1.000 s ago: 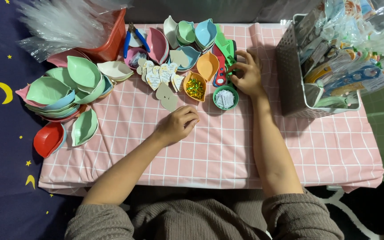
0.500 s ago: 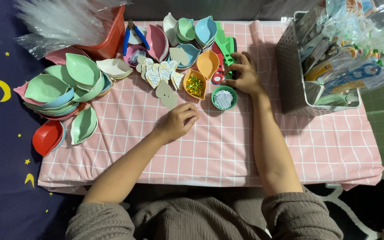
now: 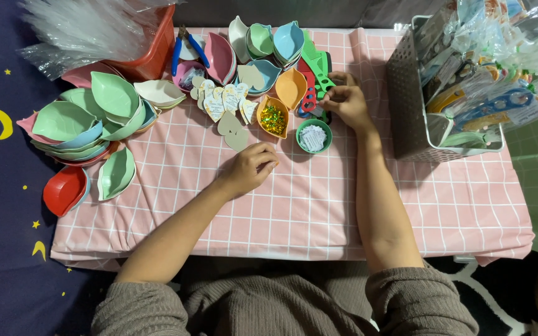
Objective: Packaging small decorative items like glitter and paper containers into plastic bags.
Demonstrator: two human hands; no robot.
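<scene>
My right hand (image 3: 347, 102) is at the back of the pink checked table (image 3: 319, 199), fingers pinched on the end of a green comb (image 3: 316, 67) that lies in a pile with red combs (image 3: 307, 93). My left hand (image 3: 250, 168) rests curled on the cloth just below the heart-shaped paper cards (image 3: 228, 109), holding nothing that I can see. Between the hands stand a small green round bowl (image 3: 314, 138) with white bits and an orange leaf dish (image 3: 273, 119) of gold and green sequins.
Stacks of leaf-shaped dishes (image 3: 88, 124) in green, blue, pink and red fill the left edge. A red basket (image 3: 151, 50) with clear bags and blue pliers (image 3: 185, 46) sit at the back. A grey mesh basket (image 3: 418, 93) of packaged goods stands at right.
My right hand has shifted slightly and closed its fingers on the green comb, drawing it a little out of the pile. My left hand has stayed in place.
</scene>
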